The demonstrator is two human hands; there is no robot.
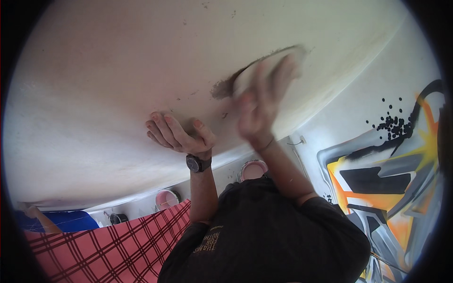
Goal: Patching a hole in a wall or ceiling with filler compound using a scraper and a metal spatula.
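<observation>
Both my arms are raised to a large off-white plastered surface (118, 61) with scuffs and small chips. My right hand (262, 96) is smeared by motion beside a dark, ragged mark (222, 88). Under its fingers a pale, flat shape (242, 81) with a dark curved edge shows; whether the hand grips it I cannot tell. To the left and lower, my left hand (177, 134) is open, fingers apart and slightly bent, with nothing visible in it. It is close to the surface, though contact is unclear. A dark watch (193, 163) circles the left wrist.
Two pink-lined buckets (254, 169) stand behind my arms. Pink checked cloth (113, 245) spreads at the lower left. Beyond it are a blue sheet (78, 220) and another person's arm (45, 220). A painted mural wall (377, 179) rises on the right.
</observation>
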